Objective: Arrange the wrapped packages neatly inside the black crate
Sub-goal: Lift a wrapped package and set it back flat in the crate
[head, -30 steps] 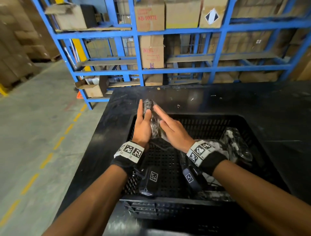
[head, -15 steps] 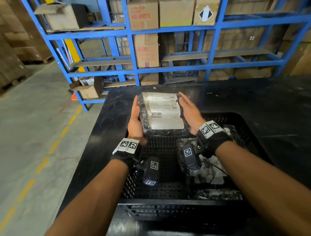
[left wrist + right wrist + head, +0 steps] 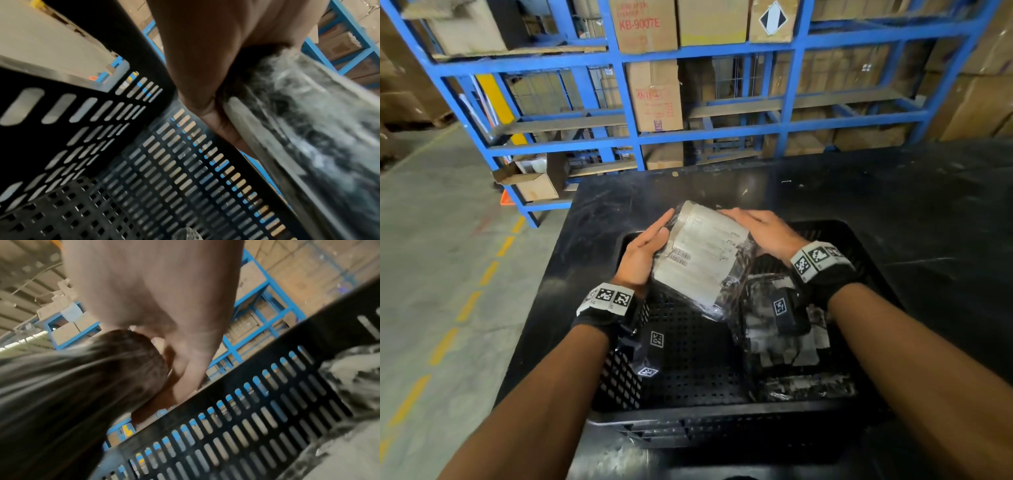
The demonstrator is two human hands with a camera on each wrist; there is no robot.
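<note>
A wrapped package (image 3: 702,257) in clear film with a white label facing up hangs tilted over the far half of the black crate (image 3: 722,416). My left hand (image 3: 647,250) grips its left edge, thumb on top. My right hand (image 3: 760,229) lies over its far right corner with fingers curled round the edge. In the left wrist view the left hand (image 3: 205,56) holds the blurred package (image 3: 308,129) above the slotted crate wall (image 3: 123,162). The right wrist view has the right hand (image 3: 164,305) curved round the package end (image 3: 72,386).
Two more wrapped packages (image 3: 784,339) (image 3: 808,387) lie in the crate's right half; its left floor (image 3: 688,359) shows bare mesh. The crate stands on a black table (image 3: 893,205). Blue racking (image 3: 722,126) with cartons stands behind, and concrete floor (image 3: 431,274) lies to the left.
The package went from standing on edge between my palms to label-up, and now it has tilted and dropped lower, its near right corner dipping toward the packages in the crate.
</note>
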